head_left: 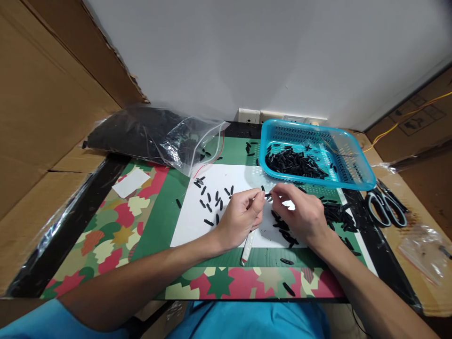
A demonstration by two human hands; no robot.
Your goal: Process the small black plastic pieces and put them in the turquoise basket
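My left hand (240, 217) rests on a white sheet (192, 221) and pinches a small black piece (263, 189) at its fingertips, with a white pen-like tool (246, 247) tucked under the palm. My right hand (300, 213) is just to the right, fingertips closed on another small black piece (268, 195) that nearly meets the first. Loose black pieces (212, 200) lie scattered on the sheet to the left, and a heap of them (335, 214) lies beside my right wrist.
A blue plastic basket (353, 176) holding many black pieces stands at the back right. A clear zip bag (158, 136) of black pieces lies at the back left. Scissors (384, 207) lie at the right. Cardboard walls (42, 117) flank the patterned mat (116, 230).
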